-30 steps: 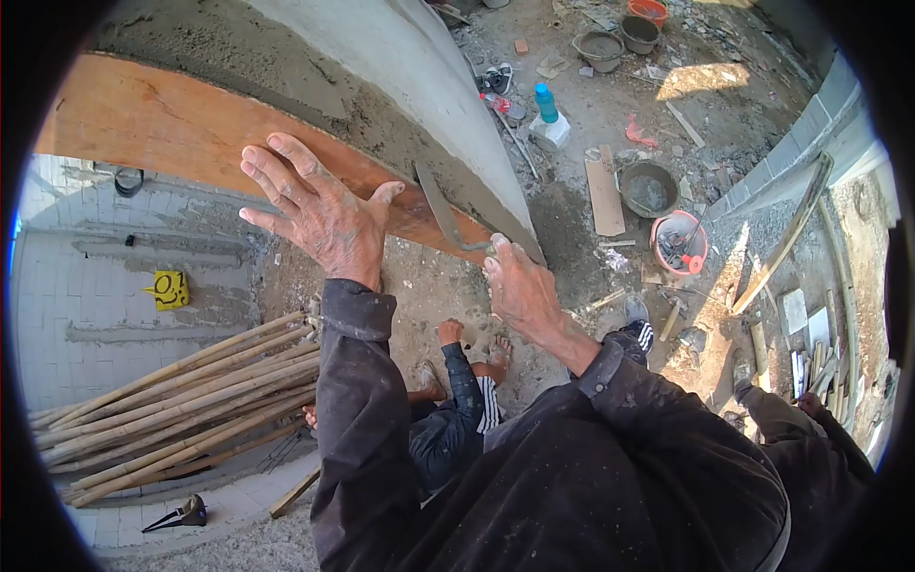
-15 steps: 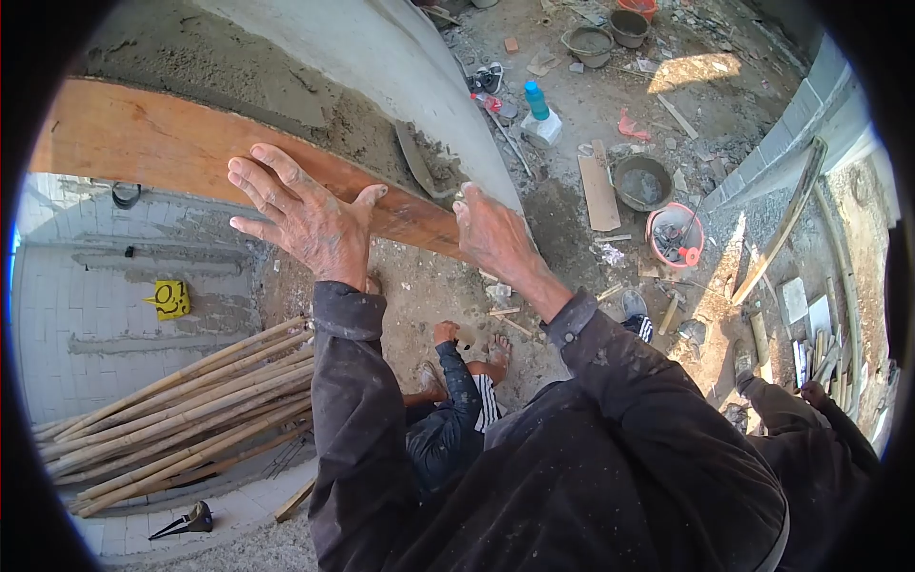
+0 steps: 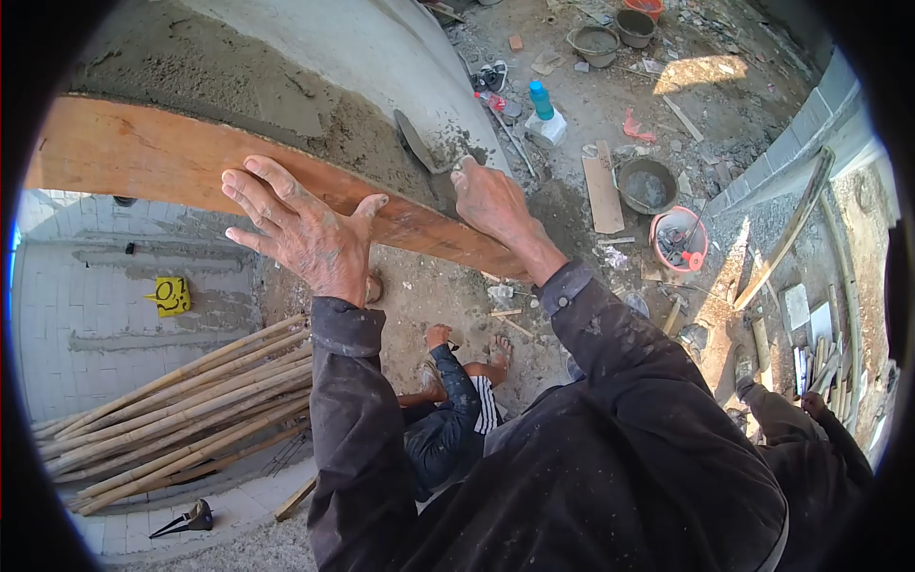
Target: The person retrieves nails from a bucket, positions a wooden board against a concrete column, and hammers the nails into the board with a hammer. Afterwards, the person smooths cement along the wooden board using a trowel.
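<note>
My left hand (image 3: 310, 229) lies with fingers spread against the face of a long wooden board (image 3: 172, 148) along the wall's edge. Wet mortar (image 3: 219, 81) covers the surface just behind that board. My right hand (image 3: 496, 205) is closed around the handle of a trowel, the grip mostly hidden by the fingers. The trowel's blade (image 3: 413, 141) rests at the mortar, close to the pale wall surface (image 3: 372, 57). Some mortar is smeared on my fingers.
Below, a person in a dark jacket (image 3: 453, 386) crouches beside bamboo poles (image 3: 191, 410). Another person (image 3: 801, 448) is at lower right. Buckets (image 3: 648, 186), a blue bottle (image 3: 540, 100), a plank (image 3: 601, 188) and rubble lie on the ground at right.
My right hand and the trowel have shifted slightly, with the blade now nearer the pale wall and fresh mortar specks there. My left hand stays on the board.
</note>
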Demonstrator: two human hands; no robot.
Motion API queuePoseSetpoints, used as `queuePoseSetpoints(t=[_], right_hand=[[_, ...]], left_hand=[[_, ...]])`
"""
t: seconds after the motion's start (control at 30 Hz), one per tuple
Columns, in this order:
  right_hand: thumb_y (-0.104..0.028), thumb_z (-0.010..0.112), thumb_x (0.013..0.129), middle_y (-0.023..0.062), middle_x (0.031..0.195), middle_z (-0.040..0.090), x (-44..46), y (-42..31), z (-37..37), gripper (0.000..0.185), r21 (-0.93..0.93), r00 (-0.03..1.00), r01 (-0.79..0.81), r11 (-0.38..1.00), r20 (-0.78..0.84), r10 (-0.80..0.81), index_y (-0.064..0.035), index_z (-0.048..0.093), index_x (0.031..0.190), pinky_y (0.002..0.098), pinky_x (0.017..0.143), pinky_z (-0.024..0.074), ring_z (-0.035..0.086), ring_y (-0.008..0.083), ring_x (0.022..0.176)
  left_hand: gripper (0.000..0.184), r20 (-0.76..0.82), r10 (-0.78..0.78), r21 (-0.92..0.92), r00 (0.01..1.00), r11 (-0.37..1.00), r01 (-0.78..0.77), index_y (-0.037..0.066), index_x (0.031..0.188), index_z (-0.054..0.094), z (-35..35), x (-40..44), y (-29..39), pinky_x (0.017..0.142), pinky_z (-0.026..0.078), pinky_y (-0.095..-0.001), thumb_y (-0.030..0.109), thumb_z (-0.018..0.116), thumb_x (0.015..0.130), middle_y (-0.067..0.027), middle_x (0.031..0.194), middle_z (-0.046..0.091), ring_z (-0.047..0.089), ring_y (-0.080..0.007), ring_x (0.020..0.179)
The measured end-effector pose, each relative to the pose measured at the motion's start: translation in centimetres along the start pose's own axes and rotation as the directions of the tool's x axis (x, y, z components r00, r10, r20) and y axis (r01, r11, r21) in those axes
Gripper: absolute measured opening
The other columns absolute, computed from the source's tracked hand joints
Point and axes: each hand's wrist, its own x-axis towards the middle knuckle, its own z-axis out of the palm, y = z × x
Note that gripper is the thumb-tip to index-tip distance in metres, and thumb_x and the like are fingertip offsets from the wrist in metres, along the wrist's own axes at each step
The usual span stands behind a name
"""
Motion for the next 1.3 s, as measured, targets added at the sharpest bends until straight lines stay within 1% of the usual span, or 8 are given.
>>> queuePoseSetpoints(t=[0.13, 0.37, 0.57, 0.67, 0.83, 0.97, 1.03, 1.3], right_hand=[[-0.022, 0.057, 0.104, 0.0274, 0.085, 0.069, -3.8, -0.9, -1.2, 0.024, 0.078, 0.990, 0.118, 0.990, -0.081, -0.112, 0.0012, 0.053, 0.110, 0.0605, 0.069, 0.0515, 0.069, 0.0509, 0.081], [-0.022, 0.056, 0.105, 0.0238, 0.084, 0.069, -5.0, 0.0, -0.7, 0.025, 0.013, 0.999, 0.042, 0.999, -0.034, -0.042, 0.0007, 0.054, 0.116, 0.0563, 0.066, 0.0528, 0.069, 0.0471, 0.076], [-0.025, 0.055, 0.107, 0.0224, 0.090, 0.070, -11.4, -1.4, -1.6, 0.029, 0.130, 0.971, 0.130, 0.983, -0.217, -0.100, 0.0003, 0.052, 0.122, 0.0533, 0.064, 0.0541, 0.070, 0.0452, 0.075], [-0.026, 0.054, 0.107, 0.0237, 0.093, 0.070, -13.3, -0.8, 1.1, 0.029, 0.033, 0.938, 0.228, 0.973, -0.275, -0.210, -0.0005, 0.051, 0.121, 0.0551, 0.064, 0.0547, 0.070, 0.0457, 0.076], [-0.021, 0.057, 0.104, 0.0270, 0.101, 0.070, -14.8, 6.4, 4.6, 0.030, -0.028, 0.989, -0.124, 0.992, 0.080, 0.126, 0.0015, 0.055, 0.124, 0.0558, 0.071, 0.0557, 0.071, 0.0477, 0.088], [-0.021, 0.057, 0.105, 0.0280, 0.102, 0.070, -15.1, 5.5, 3.8, 0.029, -0.007, 0.985, -0.153, 0.988, 0.075, 0.153, 0.0005, 0.053, 0.123, 0.0554, 0.070, 0.0556, 0.071, 0.0480, 0.086], [-0.022, 0.056, 0.105, 0.0281, 0.098, 0.070, -13.2, 2.0, 2.8, 0.026, 0.114, 0.979, 0.105, 0.988, -0.184, -0.083, -0.0008, 0.052, 0.120, 0.0565, 0.067, 0.0542, 0.070, 0.0483, 0.081], [-0.024, 0.054, 0.107, 0.0247, 0.093, 0.068, -11.8, 4.3, 1.9, 0.026, 0.017, 0.998, -0.053, 0.998, 0.048, 0.052, -0.0002, 0.053, 0.116, 0.0557, 0.066, 0.0541, 0.070, 0.0460, 0.080]], left_hand=[[0.160, 0.020, -0.007, 0.009, 1.000, 1.000, 0.007, 0.004, 0.168, 0.004, -0.2, 0.1, 0.2, 0.119, 0.020, -0.0778, 0.059, 0.099, 0.052, -0.0288, 0.173, 0.004, 0.006, -0.0432, 0.162], [0.159, 0.003, -0.001, 0.022, 1.000, 1.000, 0.000, 0.003, 0.168, 0.003, -0.4, 0.0, 0.6, 0.120, 0.019, -0.0785, 0.060, 0.098, 0.055, -0.0292, 0.172, 0.005, 0.007, -0.0433, 0.162], [0.161, 0.001, 0.015, 0.077, 1.000, 0.997, -0.015, 0.001, 0.168, 0.002, -0.5, -0.1, 0.7, 0.119, 0.020, -0.0785, 0.061, 0.098, 0.054, -0.0312, 0.172, 0.005, 0.008, -0.0440, 0.162], [0.161, 0.028, 0.001, 0.079, 1.000, 0.997, -0.003, 0.000, 0.167, 0.001, -0.6, 0.0, 1.1, 0.119, 0.021, -0.0778, 0.062, 0.098, 0.054, -0.0326, 0.172, 0.005, 0.007, -0.0449, 0.162], [0.162, 0.013, -0.002, 0.083, 1.000, 0.997, 0.001, -0.001, 0.167, 0.002, -0.4, 0.0, 0.8, 0.120, 0.021, -0.0762, 0.062, 0.098, 0.053, -0.0334, 0.171, 0.005, 0.007, -0.0458, 0.162], [0.162, 0.027, -0.011, 0.084, 1.000, 0.996, 0.008, -0.001, 0.167, 0.003, -0.5, -0.2, 0.9, 0.120, 0.021, -0.0757, 0.062, 0.098, 0.052, -0.0328, 0.171, 0.005, 0.007, -0.0459, 0.162], [0.162, 0.017, -0.004, 0.085, 1.000, 0.996, 0.003, -0.001, 0.167, 0.003, -0.3, 0.0, 0.9, 0.121, 0.021, -0.0751, 0.061, 0.099, 0.052, -0.0328, 0.171, 0.005, 0.006, -0.0457, 0.162], [0.163, 0.028, -0.024, 0.075, 0.999, 0.997, 0.022, -0.001, 0.167, 0.002, -0.5, 0.4, 1.0, 0.122, 0.021, -0.0729, 0.060, 0.099, 0.052, -0.0321, 0.172, 0.004, 0.007, -0.0449, 0.162]])
